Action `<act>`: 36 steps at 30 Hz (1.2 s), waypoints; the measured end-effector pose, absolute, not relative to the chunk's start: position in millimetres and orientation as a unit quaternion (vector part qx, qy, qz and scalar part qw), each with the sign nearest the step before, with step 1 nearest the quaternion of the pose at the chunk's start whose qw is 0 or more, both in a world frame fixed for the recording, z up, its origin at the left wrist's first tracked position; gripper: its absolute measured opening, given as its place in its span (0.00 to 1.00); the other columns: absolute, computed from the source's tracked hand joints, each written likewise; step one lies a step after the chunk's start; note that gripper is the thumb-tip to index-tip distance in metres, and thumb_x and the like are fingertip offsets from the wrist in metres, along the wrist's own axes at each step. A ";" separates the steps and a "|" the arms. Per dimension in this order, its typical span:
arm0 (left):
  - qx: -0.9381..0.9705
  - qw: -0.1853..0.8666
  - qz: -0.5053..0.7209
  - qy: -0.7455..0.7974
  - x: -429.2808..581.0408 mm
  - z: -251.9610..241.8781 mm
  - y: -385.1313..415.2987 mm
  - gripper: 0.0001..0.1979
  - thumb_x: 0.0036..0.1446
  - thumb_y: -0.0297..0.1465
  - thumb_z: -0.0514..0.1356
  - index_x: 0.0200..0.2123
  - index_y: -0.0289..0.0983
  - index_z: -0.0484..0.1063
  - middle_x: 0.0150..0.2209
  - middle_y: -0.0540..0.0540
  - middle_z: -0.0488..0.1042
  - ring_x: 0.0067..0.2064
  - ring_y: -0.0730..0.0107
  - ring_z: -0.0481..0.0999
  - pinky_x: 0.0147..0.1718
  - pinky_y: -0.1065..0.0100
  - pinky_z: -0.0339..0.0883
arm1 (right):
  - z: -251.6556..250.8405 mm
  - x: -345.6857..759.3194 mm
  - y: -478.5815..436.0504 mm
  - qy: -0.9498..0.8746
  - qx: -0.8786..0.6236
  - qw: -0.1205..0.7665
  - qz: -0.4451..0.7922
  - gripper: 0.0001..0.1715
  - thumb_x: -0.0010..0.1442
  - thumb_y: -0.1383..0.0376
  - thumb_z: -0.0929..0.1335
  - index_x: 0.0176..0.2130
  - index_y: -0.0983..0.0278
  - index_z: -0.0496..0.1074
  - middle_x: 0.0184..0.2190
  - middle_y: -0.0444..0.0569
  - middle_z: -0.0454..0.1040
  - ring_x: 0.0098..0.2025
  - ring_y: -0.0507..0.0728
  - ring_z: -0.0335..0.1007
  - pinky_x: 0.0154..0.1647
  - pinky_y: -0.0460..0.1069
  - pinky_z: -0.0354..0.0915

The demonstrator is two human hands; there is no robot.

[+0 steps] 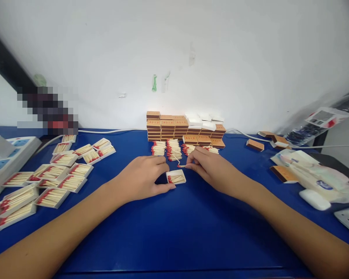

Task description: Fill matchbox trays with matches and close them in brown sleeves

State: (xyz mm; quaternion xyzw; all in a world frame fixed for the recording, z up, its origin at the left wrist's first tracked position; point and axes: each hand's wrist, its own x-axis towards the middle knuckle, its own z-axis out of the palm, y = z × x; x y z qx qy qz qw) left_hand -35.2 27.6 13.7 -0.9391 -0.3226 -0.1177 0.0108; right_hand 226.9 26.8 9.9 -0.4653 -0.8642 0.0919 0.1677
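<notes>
A small white matchbox tray [178, 172] lies on the blue table, partly filled with red-tipped matches [177, 179]. Around its left end curls my left hand [145, 176], thumb by the near edge and fingers by the far corner. Just beyond the tray, my right hand [205, 166] pinches a match [182, 166] between thumb and fingertips, its red head pointing left. Heaps of loose matches [173, 149] lie behind both hands, some partly hidden by the right fingers.
Stacked brown matchboxes [174, 124] stand against the wall, with white trays [202, 122] on top. At left are several filled trays [50, 174] and a power strip [14, 155]. Loose matchboxes [255, 145], a pack of wipes [317, 176] and a white case [314, 198] lie at right.
</notes>
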 end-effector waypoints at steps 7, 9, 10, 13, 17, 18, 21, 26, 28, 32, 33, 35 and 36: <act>-0.940 0.013 -0.120 -0.318 -36.6 12.4 28.0 0.16 0.66 0.45 0.64 0.40 0.36 0.78 0.38 0.48 0.77 0.39 0.63 0.79 0.35 0.63 0.66 | 14.3 207.6 3.5 -0.887 -0.426 0.154 0.091 0.05 0.72 0.67 0.66 0.41 0.62 0.71 0.41 0.50 0.75 0.37 0.56 0.72 0.36 0.50 0.63; -0.940 0.012 -0.122 -0.318 -36.8 12.5 28.2 0.16 0.66 0.44 0.64 0.39 0.36 0.78 0.38 0.48 0.77 0.39 0.64 0.79 0.35 0.63 0.66 | 9.6 205.5 6.2 -0.884 -0.420 0.173 0.111 0.04 0.72 0.67 0.67 0.41 0.62 0.72 0.39 0.49 0.74 0.37 0.55 0.71 0.36 0.50 0.62; -0.940 0.011 -0.123 -0.318 -36.8 12.6 28.2 0.16 0.66 0.44 0.64 0.39 0.36 0.78 0.38 0.48 0.77 0.39 0.64 0.79 0.35 0.63 0.66 | 7.4 205.3 9.7 -0.877 -0.421 0.192 0.125 0.05 0.72 0.65 0.68 0.40 0.62 0.72 0.38 0.48 0.74 0.36 0.55 0.70 0.35 0.49 0.62; -0.942 0.007 -0.122 -0.314 -36.3 12.9 27.8 0.16 0.66 0.45 0.64 0.41 0.36 0.78 0.39 0.47 0.77 0.39 0.63 0.79 0.36 0.63 0.66 | 1.5 205.3 25.8 -0.838 -0.455 0.261 0.148 0.07 0.71 0.63 0.69 0.39 0.62 0.75 0.33 0.45 0.72 0.32 0.54 0.66 0.33 0.49 0.60; -0.943 0.002 -0.122 -0.311 -34.4 12.9 27.1 0.17 0.66 0.45 0.64 0.43 0.36 0.79 0.38 0.47 0.78 0.39 0.63 0.79 0.36 0.64 0.65 | -6.2 201.6 45.8 -0.799 -0.517 0.273 0.142 0.11 0.67 0.60 0.72 0.33 0.62 0.75 0.28 0.44 0.69 0.30 0.54 0.63 0.31 0.50 0.56; -0.943 0.002 -0.122 -0.310 -33.9 12.9 27.0 0.17 0.66 0.45 0.64 0.43 0.36 0.79 0.38 0.47 0.78 0.38 0.63 0.79 0.35 0.64 0.65 | -7.8 200.5 48.3 -0.796 -0.523 0.268 0.144 0.11 0.66 0.59 0.72 0.33 0.62 0.75 0.28 0.44 0.68 0.30 0.54 0.63 0.31 0.50 0.55; -0.943 0.002 -0.121 -0.310 -33.2 13.1 27.0 0.17 0.66 0.45 0.64 0.43 0.36 0.79 0.38 0.47 0.78 0.38 0.63 0.79 0.35 0.64 0.65 | -10.3 200.1 49.8 -0.798 -0.523 0.256 0.157 0.10 0.66 0.62 0.71 0.32 0.62 0.74 0.26 0.43 0.69 0.30 0.54 0.63 0.31 0.50 0.55; -0.943 0.006 -0.118 -0.310 -34.4 13.6 26.4 0.17 0.67 0.45 0.64 0.42 0.36 0.78 0.38 0.47 0.77 0.38 0.63 0.79 0.35 0.63 0.66 | -8.2 213.0 46.9 -0.821 -0.493 0.227 0.180 0.07 0.67 0.65 0.69 0.34 0.62 0.73 0.29 0.44 0.71 0.31 0.54 0.64 0.32 0.50 0.57; -0.944 0.008 -0.118 -0.308 -34.8 13.2 26.3 0.17 0.67 0.46 0.64 0.42 0.36 0.79 0.38 0.47 0.77 0.38 0.63 0.79 0.35 0.63 0.66 | -7.0 219.6 47.7 -0.832 -0.473 0.225 0.182 0.08 0.69 0.64 0.68 0.36 0.62 0.73 0.31 0.45 0.71 0.32 0.54 0.64 0.32 0.50 0.58; -0.945 0.010 -0.120 -0.305 -34.7 11.9 26.6 0.18 0.67 0.46 0.63 0.42 0.36 0.79 0.37 0.47 0.77 0.38 0.63 0.79 0.36 0.63 0.66 | -4.6 227.0 50.2 -0.858 -0.424 0.223 0.187 0.05 0.70 0.62 0.68 0.43 0.61 0.73 0.34 0.45 0.70 0.35 0.55 0.65 0.36 0.50 0.60; -0.945 0.011 -0.119 -0.306 -34.6 11.9 26.7 0.18 0.67 0.46 0.63 0.42 0.36 0.79 0.37 0.47 0.77 0.38 0.63 0.79 0.36 0.63 0.67 | -4.3 227.2 50.4 -0.865 -0.411 0.217 0.190 0.05 0.70 0.62 0.69 0.45 0.60 0.74 0.34 0.45 0.69 0.35 0.55 0.65 0.36 0.50 0.61; -0.945 0.013 -0.117 -0.306 -34.4 12.1 26.9 0.18 0.67 0.46 0.63 0.42 0.36 0.79 0.38 0.47 0.77 0.39 0.62 0.79 0.36 0.63 0.67 | -4.3 226.0 50.0 -0.874 -0.398 0.201 0.193 0.05 0.70 0.62 0.69 0.44 0.60 0.74 0.36 0.46 0.69 0.36 0.55 0.65 0.36 0.49 0.61; -0.945 0.013 -0.116 -0.307 -34.3 12.4 26.9 0.17 0.67 0.46 0.63 0.41 0.36 0.79 0.38 0.46 0.77 0.39 0.62 0.79 0.36 0.63 0.67 | -4.5 225.0 49.6 -0.875 -0.399 0.196 0.194 0.05 0.71 0.62 0.69 0.43 0.60 0.74 0.36 0.46 0.70 0.36 0.55 0.65 0.36 0.49 0.61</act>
